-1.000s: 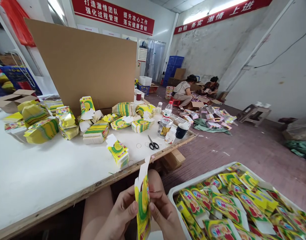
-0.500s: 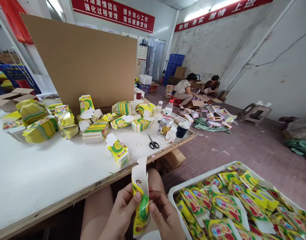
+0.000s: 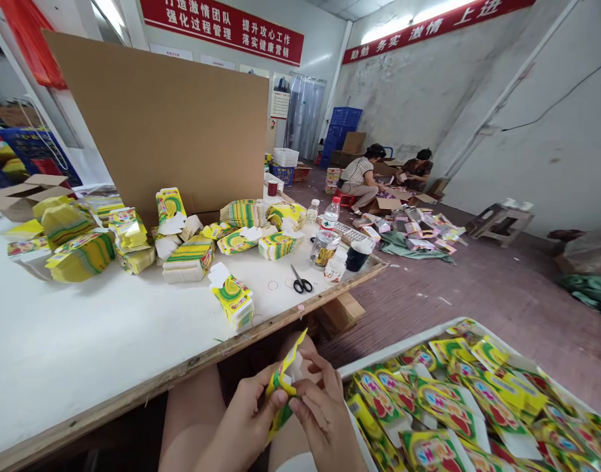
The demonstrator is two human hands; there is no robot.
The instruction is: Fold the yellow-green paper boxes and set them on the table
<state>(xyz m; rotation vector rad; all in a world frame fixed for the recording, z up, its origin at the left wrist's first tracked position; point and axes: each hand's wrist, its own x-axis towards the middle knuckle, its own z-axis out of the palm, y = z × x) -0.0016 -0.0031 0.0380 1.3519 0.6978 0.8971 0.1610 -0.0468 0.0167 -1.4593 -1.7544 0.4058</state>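
A small yellow and green printed carton [image 3: 286,379] is held above my lap, its top flap up and tilted to the right. My left hand [image 3: 253,410] grips its left side, thumb across the printed face. My right hand [image 3: 322,406] pinches the carton near its open end, where the white inside shows; part of the carton is hidden behind the fingers. On the table just beyond lies a stack of flattened cartons [image 3: 232,300]. To the right, a white tray [image 3: 403,351] is heaped with yellow, green and red cartons [image 3: 440,400].
Black-handled scissors [image 3: 303,284] lie on the white table [image 3: 108,334]. A jar [image 3: 324,248], bottles and a dark cup [image 3: 358,255] stand at its right corner. Bundles of cartons [image 3: 189,257] line the back before a large cardboard sheet [image 3: 167,131]. Two people [image 3: 362,176] sit farther off.
The carton's long white flap, earlier pointing upward, has been folded over, and the carton now tilts right. My right hand has moved up to its open end.
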